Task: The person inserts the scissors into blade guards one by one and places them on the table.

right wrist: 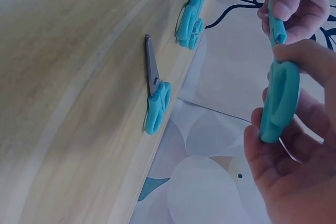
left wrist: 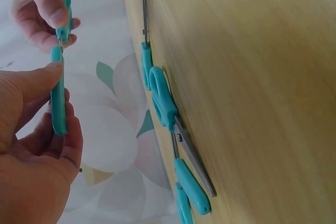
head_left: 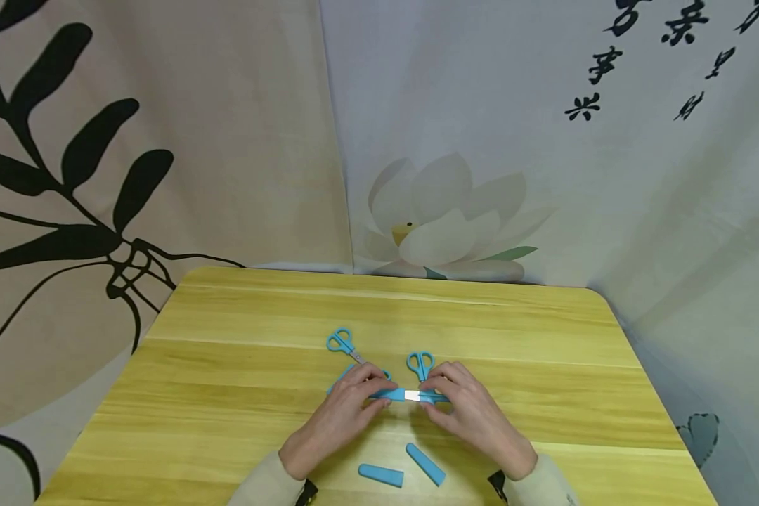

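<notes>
My left hand (head_left: 344,407) pinches a blue blade cover (head_left: 391,395) between thumb and fingers. Opposite it, my right hand (head_left: 464,404) grips a pair of scissors by its blue handles (right wrist: 281,100). A short stretch of bright blade (head_left: 412,396) shows between cover and handles; the tip is hidden inside the cover. In the left wrist view, the cover (left wrist: 58,93) and scissors line up end to end, held above the table. Just beyond the hands lie bare-bladed scissors (head_left: 420,364) and another bare pair (head_left: 341,342). A third pair, its blade in a cover (left wrist: 191,187), is partly hidden behind my left hand.
Two loose blue covers, one nearly level (head_left: 381,475) and one slanted (head_left: 426,464), lie on the wooden table (head_left: 228,422) between my forearms. Behind the table's far edge hangs a printed curtain (head_left: 259,140) with leaves, a lotus and dark characters.
</notes>
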Motion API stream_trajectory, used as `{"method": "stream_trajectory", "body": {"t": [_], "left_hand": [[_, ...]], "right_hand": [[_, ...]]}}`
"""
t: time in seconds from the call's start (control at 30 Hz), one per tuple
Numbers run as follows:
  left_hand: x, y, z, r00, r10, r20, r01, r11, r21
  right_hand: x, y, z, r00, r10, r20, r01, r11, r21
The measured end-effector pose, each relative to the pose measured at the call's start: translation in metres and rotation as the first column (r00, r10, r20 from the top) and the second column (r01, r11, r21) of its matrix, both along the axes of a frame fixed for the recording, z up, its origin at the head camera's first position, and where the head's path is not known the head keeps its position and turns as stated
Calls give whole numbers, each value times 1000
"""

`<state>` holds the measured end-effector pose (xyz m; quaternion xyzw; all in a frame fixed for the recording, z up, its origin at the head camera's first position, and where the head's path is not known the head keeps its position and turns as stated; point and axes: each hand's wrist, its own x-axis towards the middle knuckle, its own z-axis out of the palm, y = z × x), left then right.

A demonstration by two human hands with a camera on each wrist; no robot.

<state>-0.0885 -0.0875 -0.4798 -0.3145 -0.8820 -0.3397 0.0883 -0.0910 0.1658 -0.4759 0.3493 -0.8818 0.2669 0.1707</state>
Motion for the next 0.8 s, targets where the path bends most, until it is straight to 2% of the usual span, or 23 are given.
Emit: {"method": "stream_trajectory", "body": {"t": [0.3, 0.8], "left_hand": [[0, 0, 3, 1000, 1, 20, -1, 1000, 2], [-2, 2, 2, 1000, -4, -29, 4, 1000, -8]], "right_hand": [[-1, -3, 1, 1000, 2, 6, -2, 1000, -9], [-1, -3, 2, 1000, 4, 6, -4, 1000, -7]]}}
